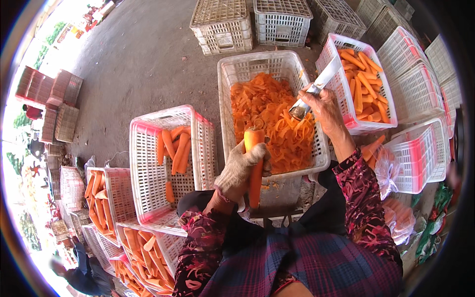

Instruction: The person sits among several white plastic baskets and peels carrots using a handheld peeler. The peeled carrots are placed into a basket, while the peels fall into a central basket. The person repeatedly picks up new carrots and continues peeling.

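Observation:
My left hand [241, 167], in a knitted work glove, grips a carrot [256, 185] upright with its cut stem end upward. The carrot's upper part looks paler than the rest. In my bare right hand [323, 105] is a metal hand tool [315, 89], a flat blade-like end pointing up and right and a hollow, tube-like end pointing down. Whether it is a knife or a peeler is not clear. Both hands are over or beside a white plastic crate [223, 92] holding a heap of orange carrot peelings [274, 118]. Tool and carrot are apart.
Left of me, a tilted crate [204, 148] holds several carrots [178, 148]. At right stands a crate of carrots [365, 85], near bagged carrots [399, 219]. More carrot-filled crates [144, 256] sit lower left. Closed crates [222, 29] line the far side. A person [83, 271] is lower left.

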Demonstrator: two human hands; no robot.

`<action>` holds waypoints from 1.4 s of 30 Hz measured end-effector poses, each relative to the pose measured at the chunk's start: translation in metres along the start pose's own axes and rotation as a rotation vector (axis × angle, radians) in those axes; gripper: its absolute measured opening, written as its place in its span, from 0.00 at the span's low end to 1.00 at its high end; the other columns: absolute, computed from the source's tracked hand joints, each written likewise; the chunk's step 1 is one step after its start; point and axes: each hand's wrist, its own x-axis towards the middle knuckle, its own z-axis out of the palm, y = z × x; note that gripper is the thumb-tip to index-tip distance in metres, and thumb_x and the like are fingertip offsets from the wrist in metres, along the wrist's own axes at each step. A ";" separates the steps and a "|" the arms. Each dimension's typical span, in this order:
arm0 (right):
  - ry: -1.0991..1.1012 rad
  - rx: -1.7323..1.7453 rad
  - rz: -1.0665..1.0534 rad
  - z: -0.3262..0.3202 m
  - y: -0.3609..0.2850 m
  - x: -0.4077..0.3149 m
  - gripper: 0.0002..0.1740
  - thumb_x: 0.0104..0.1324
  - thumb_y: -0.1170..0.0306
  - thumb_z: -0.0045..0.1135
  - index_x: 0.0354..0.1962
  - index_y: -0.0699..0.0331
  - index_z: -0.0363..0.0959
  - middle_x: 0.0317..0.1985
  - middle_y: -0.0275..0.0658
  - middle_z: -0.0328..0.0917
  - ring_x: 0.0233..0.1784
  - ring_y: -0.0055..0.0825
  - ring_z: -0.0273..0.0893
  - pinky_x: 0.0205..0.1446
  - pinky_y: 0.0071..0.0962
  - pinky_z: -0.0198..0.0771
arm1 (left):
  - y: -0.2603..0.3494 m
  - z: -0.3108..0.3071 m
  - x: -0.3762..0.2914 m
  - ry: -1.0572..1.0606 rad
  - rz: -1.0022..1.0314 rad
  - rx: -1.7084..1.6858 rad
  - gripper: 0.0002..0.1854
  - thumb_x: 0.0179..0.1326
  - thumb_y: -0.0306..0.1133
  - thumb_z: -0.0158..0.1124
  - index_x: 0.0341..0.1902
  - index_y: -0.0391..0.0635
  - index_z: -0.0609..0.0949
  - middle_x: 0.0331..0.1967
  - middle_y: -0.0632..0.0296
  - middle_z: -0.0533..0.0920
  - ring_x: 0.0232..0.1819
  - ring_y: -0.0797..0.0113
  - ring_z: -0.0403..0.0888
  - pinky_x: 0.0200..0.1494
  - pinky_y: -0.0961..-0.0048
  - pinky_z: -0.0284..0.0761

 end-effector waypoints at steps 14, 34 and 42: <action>-0.340 -0.622 -0.577 0.033 -0.002 -0.062 0.04 0.65 0.77 0.56 0.32 0.65 0.69 0.22 0.45 0.74 0.29 0.46 0.82 0.29 0.43 0.74 | 0.007 0.020 0.007 0.243 0.046 0.409 0.20 0.59 0.29 0.77 0.52 0.44 0.79 0.33 0.69 0.82 0.28 0.80 0.78 0.30 0.79 0.76; -0.365 -0.548 -0.540 0.039 0.035 -0.069 0.09 0.63 0.77 0.58 0.30 0.64 0.65 0.24 0.46 0.74 0.31 0.51 0.81 0.30 0.43 0.74 | -0.013 0.022 0.003 0.071 0.059 0.519 0.21 0.61 0.33 0.72 0.56 0.40 0.80 0.29 0.66 0.80 0.27 0.78 0.77 0.29 0.77 0.74; -0.444 -0.663 -0.374 0.043 0.049 -0.071 0.03 0.63 0.78 0.55 0.31 0.65 0.69 0.26 0.48 0.80 0.34 0.51 0.84 0.34 0.42 0.78 | -0.007 0.020 -0.004 0.167 -0.089 0.626 0.15 0.60 0.31 0.71 0.48 0.39 0.83 0.32 0.66 0.83 0.30 0.76 0.80 0.33 0.75 0.77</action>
